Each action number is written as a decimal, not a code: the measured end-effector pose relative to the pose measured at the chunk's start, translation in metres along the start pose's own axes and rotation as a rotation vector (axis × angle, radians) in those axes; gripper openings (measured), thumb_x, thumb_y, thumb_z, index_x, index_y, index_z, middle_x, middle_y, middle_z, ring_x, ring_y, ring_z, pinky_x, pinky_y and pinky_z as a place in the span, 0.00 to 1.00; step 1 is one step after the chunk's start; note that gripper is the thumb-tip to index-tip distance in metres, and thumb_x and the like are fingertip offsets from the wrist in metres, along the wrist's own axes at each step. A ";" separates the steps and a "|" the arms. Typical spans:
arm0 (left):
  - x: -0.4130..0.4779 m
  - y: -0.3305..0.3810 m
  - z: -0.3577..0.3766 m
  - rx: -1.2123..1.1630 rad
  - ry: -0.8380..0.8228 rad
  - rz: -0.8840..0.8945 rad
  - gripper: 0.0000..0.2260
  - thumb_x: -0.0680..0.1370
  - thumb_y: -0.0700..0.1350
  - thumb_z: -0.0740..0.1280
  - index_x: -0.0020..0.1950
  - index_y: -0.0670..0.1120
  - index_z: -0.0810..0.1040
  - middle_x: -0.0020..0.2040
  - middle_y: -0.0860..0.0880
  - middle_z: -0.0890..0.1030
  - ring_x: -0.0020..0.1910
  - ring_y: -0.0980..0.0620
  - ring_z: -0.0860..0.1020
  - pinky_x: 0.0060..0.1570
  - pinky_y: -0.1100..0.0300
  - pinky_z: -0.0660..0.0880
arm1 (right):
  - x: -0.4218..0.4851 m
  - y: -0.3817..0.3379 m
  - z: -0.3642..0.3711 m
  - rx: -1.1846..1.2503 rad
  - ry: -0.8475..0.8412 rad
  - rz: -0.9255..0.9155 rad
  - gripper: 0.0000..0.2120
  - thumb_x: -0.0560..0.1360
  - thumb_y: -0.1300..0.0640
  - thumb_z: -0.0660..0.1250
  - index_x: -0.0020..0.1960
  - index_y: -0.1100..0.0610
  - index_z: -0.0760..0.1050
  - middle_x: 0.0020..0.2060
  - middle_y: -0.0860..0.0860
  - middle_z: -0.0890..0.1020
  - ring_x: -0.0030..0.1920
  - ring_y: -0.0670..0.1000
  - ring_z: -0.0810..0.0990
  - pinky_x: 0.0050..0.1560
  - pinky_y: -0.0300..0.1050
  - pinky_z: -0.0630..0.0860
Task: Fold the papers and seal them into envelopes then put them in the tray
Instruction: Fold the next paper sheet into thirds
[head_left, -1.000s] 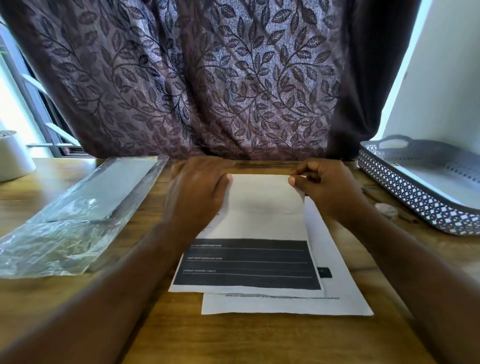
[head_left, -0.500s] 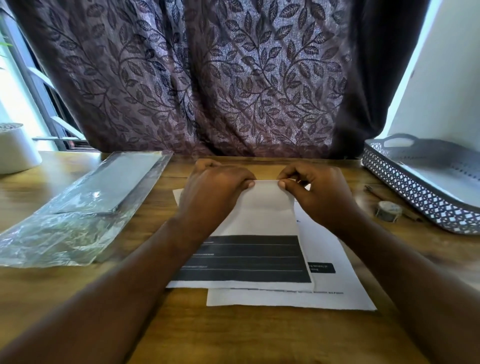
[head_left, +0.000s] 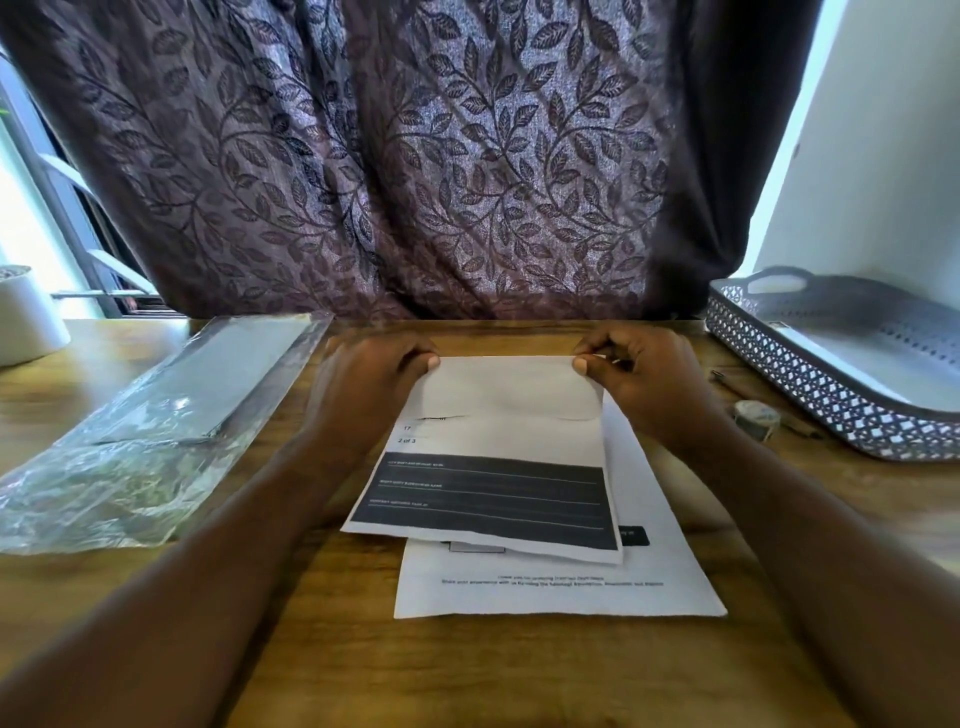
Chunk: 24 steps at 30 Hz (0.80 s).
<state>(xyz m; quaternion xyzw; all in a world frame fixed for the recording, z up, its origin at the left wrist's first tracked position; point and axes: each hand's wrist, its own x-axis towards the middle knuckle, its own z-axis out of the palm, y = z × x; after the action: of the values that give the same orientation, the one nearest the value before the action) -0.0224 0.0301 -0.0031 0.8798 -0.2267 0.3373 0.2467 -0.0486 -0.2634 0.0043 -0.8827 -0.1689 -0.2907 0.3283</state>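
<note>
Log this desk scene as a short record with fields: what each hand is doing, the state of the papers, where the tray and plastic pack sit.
left hand: pinches far left corner of top sheet
right hand: pinches its far right corner
top sheet: far end folded over toward the person
second sheet: flat underneath, unfolded
tray: right of the sheets
plastic pack: left of the sheets

Matt white paper sheets on grained wood table. Glossy crinkled plastic sleeve left. Perforated grey plastic tray right.
</note>
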 end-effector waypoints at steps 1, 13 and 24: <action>0.000 -0.002 0.001 -0.024 0.006 -0.013 0.05 0.79 0.47 0.69 0.49 0.49 0.85 0.44 0.52 0.85 0.39 0.53 0.79 0.41 0.54 0.77 | 0.000 0.002 0.000 0.002 0.008 0.006 0.01 0.76 0.57 0.73 0.47 0.52 0.83 0.41 0.40 0.83 0.43 0.40 0.81 0.43 0.35 0.77; -0.003 -0.004 0.003 -0.224 0.011 -0.248 0.05 0.73 0.52 0.77 0.40 0.54 0.83 0.38 0.57 0.84 0.38 0.55 0.81 0.41 0.50 0.79 | -0.002 0.019 -0.003 0.111 0.002 0.108 0.02 0.76 0.60 0.73 0.46 0.53 0.82 0.41 0.43 0.84 0.42 0.42 0.83 0.45 0.39 0.80; 0.002 0.000 -0.001 -0.348 0.059 -0.397 0.08 0.74 0.51 0.75 0.38 0.50 0.81 0.36 0.57 0.83 0.36 0.51 0.81 0.40 0.53 0.77 | -0.008 0.021 -0.010 0.631 -0.190 0.359 0.11 0.76 0.63 0.71 0.58 0.59 0.81 0.50 0.53 0.87 0.50 0.55 0.87 0.49 0.54 0.84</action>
<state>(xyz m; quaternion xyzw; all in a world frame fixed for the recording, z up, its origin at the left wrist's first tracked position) -0.0219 0.0297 -0.0014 0.8412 -0.0971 0.2638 0.4619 -0.0487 -0.2868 -0.0049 -0.7766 -0.1226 -0.0788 0.6128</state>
